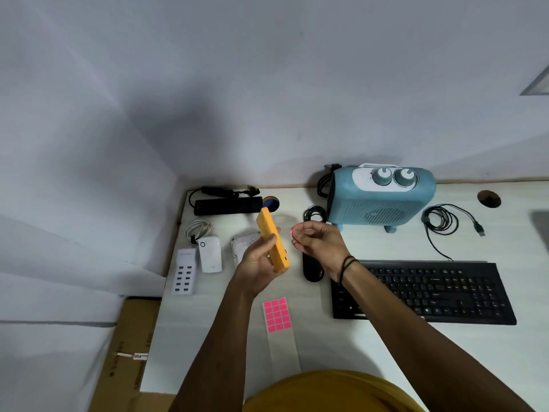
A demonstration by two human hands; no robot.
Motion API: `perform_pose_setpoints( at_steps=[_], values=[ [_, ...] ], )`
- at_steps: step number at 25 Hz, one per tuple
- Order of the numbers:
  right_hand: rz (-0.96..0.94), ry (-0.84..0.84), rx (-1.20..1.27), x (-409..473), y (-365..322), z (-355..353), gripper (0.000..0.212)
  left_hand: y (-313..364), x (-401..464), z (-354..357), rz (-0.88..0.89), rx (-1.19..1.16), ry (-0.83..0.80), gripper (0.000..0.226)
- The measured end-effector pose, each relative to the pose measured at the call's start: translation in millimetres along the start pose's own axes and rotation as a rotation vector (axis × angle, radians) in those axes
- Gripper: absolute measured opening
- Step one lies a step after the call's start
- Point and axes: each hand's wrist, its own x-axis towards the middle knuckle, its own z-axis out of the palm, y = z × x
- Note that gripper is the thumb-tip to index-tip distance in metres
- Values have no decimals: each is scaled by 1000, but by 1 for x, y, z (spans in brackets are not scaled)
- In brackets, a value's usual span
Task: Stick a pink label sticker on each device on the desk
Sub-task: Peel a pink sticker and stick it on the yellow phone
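Observation:
My left hand [258, 257] holds a long orange device [271, 237] tilted up above the desk. My right hand [319, 243] is just right of it and pinches a small pink sticker [292, 232] at its fingertips, a short gap from the orange device. A sheet of pink label stickers [277, 314] lies on the white desk [371, 352] near me. Other devices on the desk: a white USB hub [184, 272], a white plug-in unit [210, 253], a hard drive [243, 243] partly hidden by my left hand, a black mouse [312, 267], a black keyboard [427, 292], a blue fan heater [378, 197] and a black power strip [227, 205].
Coiled black cables [442, 220] lie right of the heater, another coil [314, 214] left of it, and a white cable [197, 228] by the plug-in unit. A cardboard box [133, 346] stands beside the desk's left edge. The wall runs behind the desk.

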Motion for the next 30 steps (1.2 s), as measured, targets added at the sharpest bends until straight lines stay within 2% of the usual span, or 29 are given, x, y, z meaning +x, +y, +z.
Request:
perform_pose_setpoints(
  at_steps=[5, 8, 10, 12, 14, 22, 25, 26, 27, 30],
  values=[
    [-120, 11, -335, -14, -3, 1, 12, 2, -13, 7, 89, 260, 97, 38],
    [-207, 79, -636, -22, -7, 6, 15, -3, -18, 8, 114, 283, 77, 41],
    [-228, 131, -745, -25, -9, 11, 30, -5, -20, 10, 137, 279, 52, 43],
    [-210, 180, -795, -28, -11, 18, 43, -6, -21, 14, 163, 288, 30, 43],
    [-205, 226, -835, -28, -13, 24, 47, -6, -22, 17, 186, 292, 18, 45],
    [-177, 291, -966, -24, -27, 29, 42, -3, -20, 14, 187, 303, -3, 54],
    [-136, 360, -1069, -20, -39, 23, 66, 1, -22, 12, 190, 251, -9, 51],
    [-91, 328, -1051, -19, -43, 20, 67, 3, -23, 13, 193, 237, -12, 49],
    [-45, 265, -989, -18, -44, 17, 62, 4, -25, 15, 197, 237, -12, 45],
    [-33, 137, -843, -18, -44, 18, 22, 4, -23, 19, 228, 277, 18, 37]
  ],
)
